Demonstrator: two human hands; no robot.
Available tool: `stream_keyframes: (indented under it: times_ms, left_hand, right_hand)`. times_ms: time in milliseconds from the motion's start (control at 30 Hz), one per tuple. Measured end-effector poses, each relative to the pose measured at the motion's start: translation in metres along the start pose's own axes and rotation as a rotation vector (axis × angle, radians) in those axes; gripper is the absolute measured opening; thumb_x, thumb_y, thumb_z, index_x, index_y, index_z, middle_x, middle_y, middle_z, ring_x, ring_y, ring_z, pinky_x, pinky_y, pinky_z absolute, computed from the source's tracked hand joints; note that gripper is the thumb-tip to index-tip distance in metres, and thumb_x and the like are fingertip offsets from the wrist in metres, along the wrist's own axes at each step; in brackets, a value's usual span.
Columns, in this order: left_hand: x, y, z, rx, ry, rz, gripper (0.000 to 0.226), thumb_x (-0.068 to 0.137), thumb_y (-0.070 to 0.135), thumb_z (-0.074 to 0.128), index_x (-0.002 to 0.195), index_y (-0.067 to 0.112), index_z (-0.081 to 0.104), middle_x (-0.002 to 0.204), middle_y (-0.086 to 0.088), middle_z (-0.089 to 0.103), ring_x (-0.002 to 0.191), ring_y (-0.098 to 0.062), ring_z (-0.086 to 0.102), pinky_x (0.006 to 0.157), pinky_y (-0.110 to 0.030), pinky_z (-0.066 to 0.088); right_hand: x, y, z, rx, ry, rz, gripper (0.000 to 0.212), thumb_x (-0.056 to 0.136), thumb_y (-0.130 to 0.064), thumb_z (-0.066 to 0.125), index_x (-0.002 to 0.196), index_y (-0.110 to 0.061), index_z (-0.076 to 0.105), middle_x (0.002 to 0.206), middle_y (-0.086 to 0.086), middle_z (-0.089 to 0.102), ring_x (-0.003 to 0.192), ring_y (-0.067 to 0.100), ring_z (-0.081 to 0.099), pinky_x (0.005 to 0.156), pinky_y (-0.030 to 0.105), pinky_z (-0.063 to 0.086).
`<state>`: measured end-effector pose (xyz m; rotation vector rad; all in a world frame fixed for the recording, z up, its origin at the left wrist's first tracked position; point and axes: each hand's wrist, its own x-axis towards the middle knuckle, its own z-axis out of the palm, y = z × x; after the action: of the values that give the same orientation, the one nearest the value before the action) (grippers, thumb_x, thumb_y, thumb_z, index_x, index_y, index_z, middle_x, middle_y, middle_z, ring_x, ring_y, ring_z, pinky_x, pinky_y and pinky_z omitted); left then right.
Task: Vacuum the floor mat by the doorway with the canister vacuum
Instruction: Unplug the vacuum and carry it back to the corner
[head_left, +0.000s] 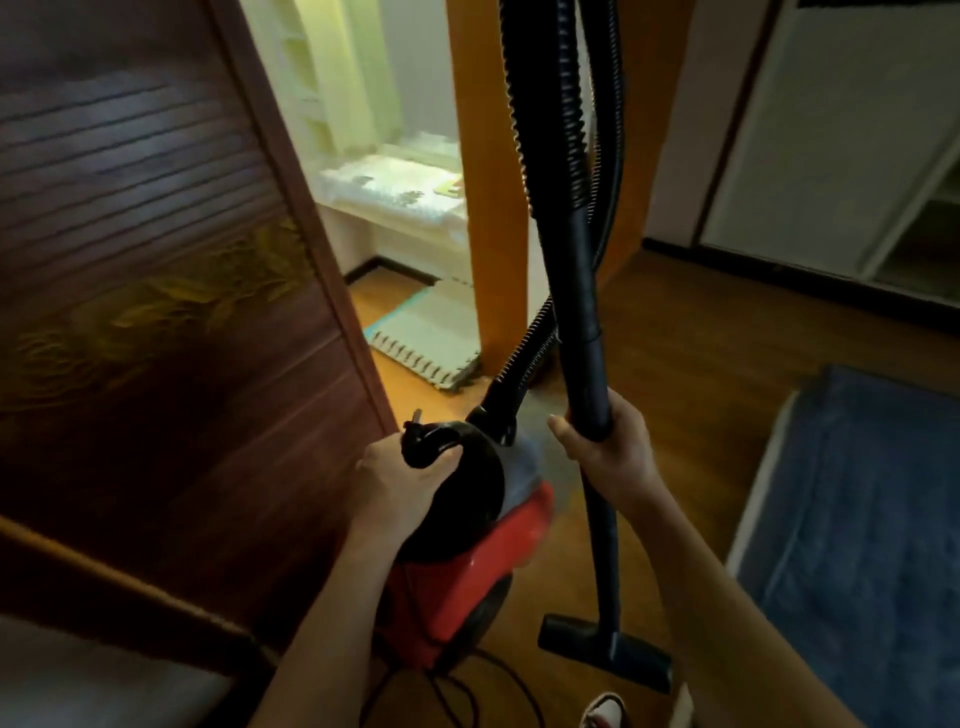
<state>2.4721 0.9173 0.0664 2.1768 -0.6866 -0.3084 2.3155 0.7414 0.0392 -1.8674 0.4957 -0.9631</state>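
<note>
A red and black canister vacuum hangs just above the wooden floor at the bottom middle. My left hand is shut on its black carrying handle. My right hand grips the dark vacuum wand, which stands nearly upright. The black floor nozzle at the wand's lower end hovers near the floor. A ribbed black hose loops up out of the top of the view. The pale floor mat with dark fringe marks lies beyond the doorway, partly hidden by the door frame.
A dark wooden door fills the left. An orange door frame post stands in the middle. A blue rug lies at the right. A black power cord trails on the floor below the vacuum. A shoe shows at the bottom edge.
</note>
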Motion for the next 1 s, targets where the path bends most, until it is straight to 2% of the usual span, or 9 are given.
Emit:
stream_keyframes:
  times_ms: [133, 200, 267, 400, 633, 733, 833, 933, 1000]
  left_hand:
    - [0.04, 0.049, 0.069, 0.019, -0.064, 0.07, 0.025, 0.082, 0.041, 0.076, 0.078, 0.018, 0.067, 0.072, 0.007, 0.063, 0.067, -0.009, 0.061, 0.052, -0.023, 0.042]
    - [0.057, 0.072, 0.097, 0.008, -0.088, 0.105, 0.022, 0.083, 0.039, 0.075, 0.074, 0.023, 0.063, 0.071, 0.009, 0.061, 0.066, -0.006, 0.058, 0.051, -0.021, 0.041]
    - [0.073, 0.094, 0.121, -0.01, -0.102, 0.132, 0.024, 0.083, 0.038, 0.076, 0.068, 0.029, 0.058, 0.069, 0.009, 0.061, 0.066, -0.008, 0.059, 0.051, -0.022, 0.039]
    - [0.102, 0.13, 0.165, -0.044, -0.147, 0.164, 0.023, 0.083, 0.042, 0.074, 0.082, 0.02, 0.066, 0.077, 0.005, 0.064, 0.077, -0.015, 0.064, 0.059, -0.027, 0.047]
    - [0.165, 0.177, 0.234, -0.066, -0.117, 0.176, 0.033, 0.081, 0.053, 0.07, 0.095, 0.024, 0.073, 0.088, 0.006, 0.069, 0.086, -0.015, 0.065, 0.077, -0.037, 0.057]
    - [0.204, 0.196, 0.267, -0.099, -0.16, 0.205, 0.025, 0.081, 0.05, 0.071, 0.092, 0.027, 0.074, 0.081, 0.012, 0.069, 0.08, -0.008, 0.066, 0.07, -0.029, 0.056]
    - [0.254, 0.219, 0.299, -0.098, -0.179, 0.208, 0.02, 0.081, 0.046, 0.074, 0.081, 0.027, 0.07, 0.071, 0.016, 0.064, 0.068, 0.005, 0.059, 0.055, -0.015, 0.042]
    - [0.312, 0.239, 0.334, -0.099, -0.246, 0.232, 0.021, 0.081, 0.045, 0.074, 0.08, 0.025, 0.072, 0.072, 0.011, 0.067, 0.069, -0.002, 0.063, 0.055, -0.02, 0.046]
    - [0.35, 0.258, 0.355, -0.114, -0.304, 0.252, 0.019, 0.081, 0.045, 0.074, 0.082, 0.025, 0.073, 0.074, 0.009, 0.07, 0.07, -0.003, 0.065, 0.06, -0.029, 0.055]
  right_hand:
    - [0.038, 0.046, -0.068, 0.002, 0.079, -0.005, 0.025, 0.087, -0.008, 0.073, 0.084, -0.025, 0.056, 0.069, 0.006, 0.057, 0.06, 0.019, 0.056, 0.055, 0.034, 0.047]
    - [0.053, 0.062, -0.096, 0.029, 0.095, -0.006, 0.02, 0.087, -0.008, 0.073, 0.081, -0.009, 0.054, 0.067, 0.02, 0.051, 0.058, 0.033, 0.051, 0.052, 0.041, 0.045]
    - [0.067, 0.076, -0.121, 0.073, 0.1, -0.003, 0.023, 0.089, 0.002, 0.071, 0.08, 0.001, 0.051, 0.067, 0.024, 0.048, 0.057, 0.036, 0.048, 0.051, 0.039, 0.046]
    - [0.097, 0.094, -0.162, 0.1, 0.14, 0.027, 0.024, 0.088, 0.011, 0.068, 0.08, -0.004, 0.051, 0.065, 0.005, 0.052, 0.056, 0.023, 0.051, 0.056, 0.028, 0.048]
    - [0.148, 0.131, -0.202, 0.132, 0.23, 0.033, 0.023, 0.088, 0.002, 0.069, 0.078, -0.011, 0.053, 0.064, 0.025, 0.045, 0.054, 0.041, 0.042, 0.05, 0.047, 0.039]
    - [0.177, 0.153, -0.216, 0.117, 0.262, 0.068, 0.028, 0.087, 0.006, 0.069, 0.078, -0.016, 0.054, 0.063, 0.022, 0.044, 0.054, 0.04, 0.04, 0.05, 0.045, 0.037]
    - [0.218, 0.18, -0.232, 0.079, 0.306, 0.115, 0.024, 0.084, 0.002, 0.069, 0.078, -0.016, 0.055, 0.065, 0.025, 0.044, 0.056, 0.043, 0.042, 0.051, 0.046, 0.039]
    - [0.267, 0.209, -0.25, 0.019, 0.358, 0.17, 0.026, 0.085, 0.002, 0.072, 0.08, -0.019, 0.057, 0.067, 0.026, 0.047, 0.058, 0.039, 0.045, 0.054, 0.046, 0.043]
    - [0.305, 0.224, -0.262, -0.032, 0.412, 0.199, 0.03, 0.085, 0.009, 0.073, 0.08, -0.017, 0.057, 0.069, 0.025, 0.051, 0.059, 0.029, 0.048, 0.057, 0.037, 0.046]
